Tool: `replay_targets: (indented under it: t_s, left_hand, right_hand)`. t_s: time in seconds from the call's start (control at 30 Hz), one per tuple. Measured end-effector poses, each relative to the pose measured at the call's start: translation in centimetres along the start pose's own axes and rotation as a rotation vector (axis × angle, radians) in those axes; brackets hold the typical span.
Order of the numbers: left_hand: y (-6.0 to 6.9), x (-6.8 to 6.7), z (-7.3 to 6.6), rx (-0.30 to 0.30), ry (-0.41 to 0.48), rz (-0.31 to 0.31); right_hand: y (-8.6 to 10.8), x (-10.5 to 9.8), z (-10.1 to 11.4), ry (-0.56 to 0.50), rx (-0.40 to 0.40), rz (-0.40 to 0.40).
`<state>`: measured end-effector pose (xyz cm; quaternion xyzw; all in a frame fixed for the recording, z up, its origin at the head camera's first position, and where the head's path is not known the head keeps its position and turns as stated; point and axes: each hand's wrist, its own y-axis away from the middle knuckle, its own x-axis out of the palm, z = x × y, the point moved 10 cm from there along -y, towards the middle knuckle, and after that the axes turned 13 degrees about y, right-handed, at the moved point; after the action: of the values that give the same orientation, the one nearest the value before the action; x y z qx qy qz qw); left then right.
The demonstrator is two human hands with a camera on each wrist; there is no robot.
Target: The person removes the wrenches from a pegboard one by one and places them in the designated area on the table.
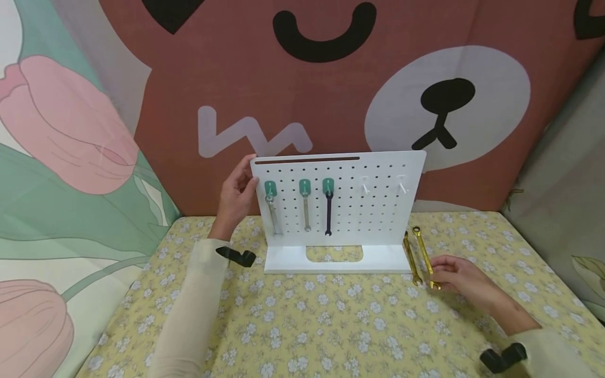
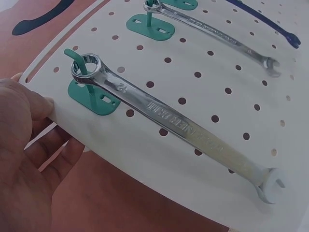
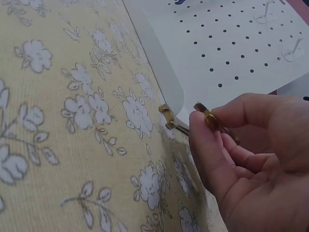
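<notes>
A white pegboard point(image 1: 350, 226) stands upright on its base, and my left hand point(image 1: 236, 194) grips its upper left edge between thumb and fingers. On green hooks point(image 2: 104, 104) hang a silver combination wrench point(image 2: 159, 113), another silver wrench point(image 1: 306, 214) and a dark purple-blue wrench point(image 1: 329, 212). Off the board's right end, my right hand point(image 1: 465, 275) pinches a gold combination wrench point(image 1: 423, 254) near its open end, the ring end pointing away. Beside it, a second gold wrench point(image 1: 411, 260) lies along the base's right edge. The right wrist view shows the pinching thumb point(image 3: 207, 145) close up.
Two clear hooks point(image 1: 365, 186) at the board's right side carry nothing. A yellow floral cloth point(image 1: 321, 325) covers the table. Behind the board hangs a brown backdrop point(image 1: 331, 105) with cartoon shapes, and printed curtains flank both sides.
</notes>
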<state>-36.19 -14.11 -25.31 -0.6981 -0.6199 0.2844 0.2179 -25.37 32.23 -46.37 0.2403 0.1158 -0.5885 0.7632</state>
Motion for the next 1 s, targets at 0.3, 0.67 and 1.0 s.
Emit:
replay_targets:
  t_s: [0.3, 0.67, 1.0]
  left_hand:
    - [0.0, -0.1, 0.0, -0.004, -0.017, 0.008]
    - [-0.2, -0.1, -0.2, 0.009, -0.015, 0.017]
    - [-0.1, 0.0, -0.1, 0.009, -0.014, 0.032]
  right_hand:
    - [-0.8, 0.0, -0.9, -0.035, 0.042, 0.024]
    - [-1.3, -0.2, -0.8, -0.041, 0.062, 0.034]
    - [-1.4, -0.1, -1.0, -0.013, 0.066, 0.061]
